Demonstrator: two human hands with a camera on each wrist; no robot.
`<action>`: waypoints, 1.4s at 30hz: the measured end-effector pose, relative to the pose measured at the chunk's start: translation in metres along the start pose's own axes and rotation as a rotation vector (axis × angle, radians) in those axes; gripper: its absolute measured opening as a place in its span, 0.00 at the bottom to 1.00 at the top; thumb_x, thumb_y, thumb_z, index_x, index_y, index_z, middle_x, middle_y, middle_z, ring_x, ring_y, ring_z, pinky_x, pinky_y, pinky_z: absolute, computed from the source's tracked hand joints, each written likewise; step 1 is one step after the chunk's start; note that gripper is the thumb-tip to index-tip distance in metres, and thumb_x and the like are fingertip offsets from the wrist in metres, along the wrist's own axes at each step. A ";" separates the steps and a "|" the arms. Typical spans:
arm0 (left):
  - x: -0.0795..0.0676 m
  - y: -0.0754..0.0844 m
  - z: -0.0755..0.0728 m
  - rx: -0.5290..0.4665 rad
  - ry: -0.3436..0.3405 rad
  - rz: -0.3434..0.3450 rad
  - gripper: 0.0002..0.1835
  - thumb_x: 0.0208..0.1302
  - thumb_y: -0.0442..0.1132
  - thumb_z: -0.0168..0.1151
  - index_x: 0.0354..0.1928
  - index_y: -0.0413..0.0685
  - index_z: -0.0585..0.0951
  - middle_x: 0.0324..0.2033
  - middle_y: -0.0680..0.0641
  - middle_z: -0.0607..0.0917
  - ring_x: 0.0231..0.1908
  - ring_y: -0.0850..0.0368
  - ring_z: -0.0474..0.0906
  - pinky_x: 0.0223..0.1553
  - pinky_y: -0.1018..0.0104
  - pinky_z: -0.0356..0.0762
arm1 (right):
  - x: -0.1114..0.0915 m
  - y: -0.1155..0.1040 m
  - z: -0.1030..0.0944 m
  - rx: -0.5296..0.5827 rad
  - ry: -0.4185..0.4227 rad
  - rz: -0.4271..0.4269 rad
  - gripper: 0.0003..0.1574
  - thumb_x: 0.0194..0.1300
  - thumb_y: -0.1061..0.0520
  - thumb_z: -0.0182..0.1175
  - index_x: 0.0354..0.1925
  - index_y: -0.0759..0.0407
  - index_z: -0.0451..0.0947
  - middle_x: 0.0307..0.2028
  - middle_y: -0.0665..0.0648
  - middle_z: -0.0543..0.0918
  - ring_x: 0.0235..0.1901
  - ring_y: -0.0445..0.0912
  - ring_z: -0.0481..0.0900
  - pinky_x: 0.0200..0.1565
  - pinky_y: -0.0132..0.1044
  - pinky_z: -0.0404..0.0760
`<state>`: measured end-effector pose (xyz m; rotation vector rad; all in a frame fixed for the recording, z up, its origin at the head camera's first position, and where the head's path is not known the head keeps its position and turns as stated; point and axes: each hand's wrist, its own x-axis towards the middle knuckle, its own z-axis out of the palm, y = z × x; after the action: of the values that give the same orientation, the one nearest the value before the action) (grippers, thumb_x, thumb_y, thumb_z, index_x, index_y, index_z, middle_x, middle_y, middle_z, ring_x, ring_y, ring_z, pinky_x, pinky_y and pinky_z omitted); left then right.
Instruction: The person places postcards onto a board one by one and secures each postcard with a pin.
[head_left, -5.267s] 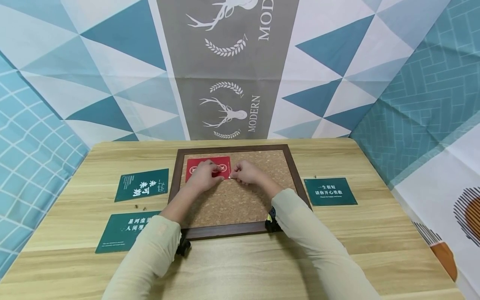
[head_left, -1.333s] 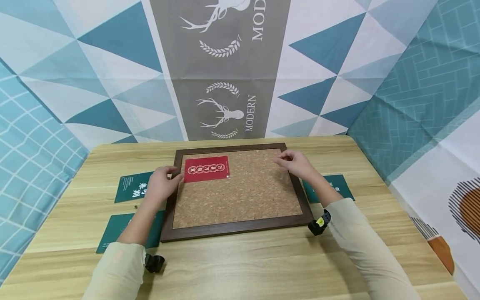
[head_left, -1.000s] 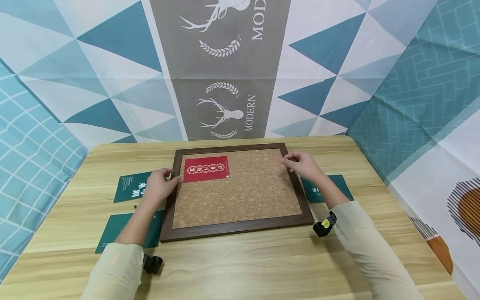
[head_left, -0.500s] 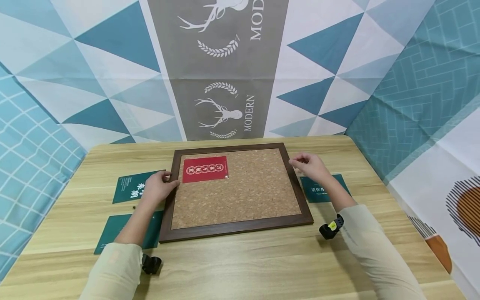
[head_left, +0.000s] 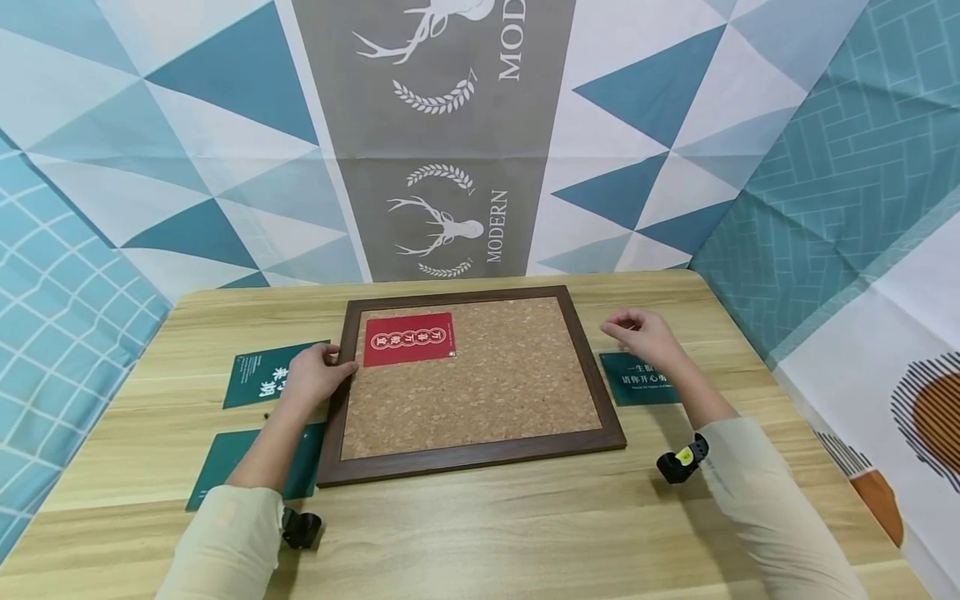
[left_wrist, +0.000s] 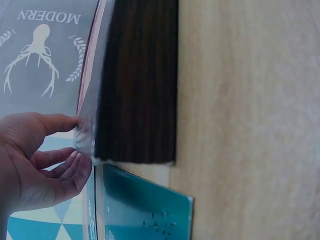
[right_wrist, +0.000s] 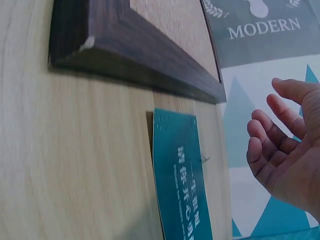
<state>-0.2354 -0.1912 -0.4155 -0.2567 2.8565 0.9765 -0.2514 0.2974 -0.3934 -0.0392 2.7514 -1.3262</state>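
Note:
My left hand (head_left: 311,375) holds the left side of a brown-framed corkboard (head_left: 487,392). Thumb and fingers lie across the frame bar, which is thin and partly blurred beside the hand (left_wrist: 30,165) in the left wrist view. A red card (head_left: 410,339) with a white motif lies at the board's upper left; a small light dot, perhaps a pin, marks its lower right corner. My right hand (head_left: 643,337) is raised off the board's right side, fingers loosely bent, with nothing seen between them in the right wrist view. Near it lies a green card (right_wrist: 177,175) on the table.
Two more green cards, an upper one (head_left: 251,379) and a lower one (head_left: 225,462), lie left of the board, both partly behind the left arm. Small dark bits (head_left: 266,416) sit between them. A patterned backdrop (head_left: 450,125) rises behind the wooden table (head_left: 487,533).
Both hands have left the red card, which stays on the board. The left moved to the frame's left side; the right drew away past the right edge, uncovering more of the green card.

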 end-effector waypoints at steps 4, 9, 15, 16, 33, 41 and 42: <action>0.000 0.001 -0.001 0.001 -0.005 -0.002 0.31 0.63 0.46 0.59 0.61 0.30 0.67 0.52 0.30 0.74 0.48 0.39 0.73 0.49 0.48 0.77 | -0.002 0.006 -0.005 -0.026 0.008 0.006 0.26 0.66 0.43 0.55 0.49 0.63 0.74 0.42 0.65 0.76 0.41 0.60 0.75 0.41 0.48 0.80; 0.000 0.001 -0.001 0.002 -0.009 0.003 0.31 0.63 0.45 0.59 0.61 0.30 0.67 0.51 0.30 0.75 0.47 0.39 0.73 0.48 0.49 0.77 | -0.005 0.011 -0.010 -0.064 0.015 0.000 0.23 0.66 0.47 0.57 0.50 0.64 0.74 0.41 0.61 0.76 0.37 0.49 0.73 0.38 0.42 0.78; 0.000 0.001 -0.002 0.007 -0.011 0.011 0.32 0.63 0.45 0.58 0.61 0.29 0.66 0.52 0.29 0.75 0.48 0.38 0.73 0.49 0.48 0.76 | -0.008 0.018 -0.016 -0.068 0.008 0.028 0.25 0.66 0.48 0.57 0.53 0.65 0.72 0.43 0.62 0.75 0.38 0.49 0.73 0.40 0.43 0.78; 0.000 0.002 -0.002 0.007 -0.010 0.012 0.32 0.63 0.45 0.58 0.61 0.29 0.66 0.52 0.29 0.74 0.48 0.38 0.73 0.49 0.48 0.76 | -0.008 0.020 -0.017 -0.070 0.009 0.033 0.26 0.66 0.48 0.57 0.54 0.65 0.72 0.43 0.62 0.75 0.38 0.50 0.73 0.40 0.44 0.78; 0.000 0.002 -0.003 0.009 -0.019 0.024 0.31 0.63 0.45 0.58 0.61 0.29 0.66 0.51 0.29 0.74 0.48 0.38 0.74 0.49 0.47 0.76 | -0.016 0.043 -0.040 -0.119 0.043 0.093 0.31 0.65 0.44 0.56 0.56 0.64 0.70 0.46 0.63 0.74 0.41 0.52 0.71 0.38 0.37 0.76; 0.000 0.001 -0.003 0.006 -0.018 0.028 0.31 0.63 0.44 0.58 0.61 0.28 0.66 0.51 0.29 0.75 0.48 0.38 0.73 0.49 0.47 0.76 | -0.018 0.058 -0.046 -0.132 0.045 0.114 0.31 0.65 0.44 0.56 0.56 0.65 0.69 0.48 0.65 0.73 0.45 0.54 0.70 0.38 0.33 0.73; 0.000 0.001 -0.003 0.006 -0.017 0.028 0.31 0.63 0.44 0.58 0.61 0.28 0.66 0.51 0.29 0.75 0.48 0.38 0.73 0.49 0.47 0.76 | -0.018 0.059 -0.046 -0.136 0.048 0.116 0.31 0.65 0.45 0.56 0.56 0.66 0.69 0.48 0.65 0.73 0.45 0.54 0.70 0.39 0.34 0.73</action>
<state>-0.2361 -0.1920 -0.4128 -0.2066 2.8543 0.9707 -0.2365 0.3712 -0.4097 0.1430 2.8306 -1.1247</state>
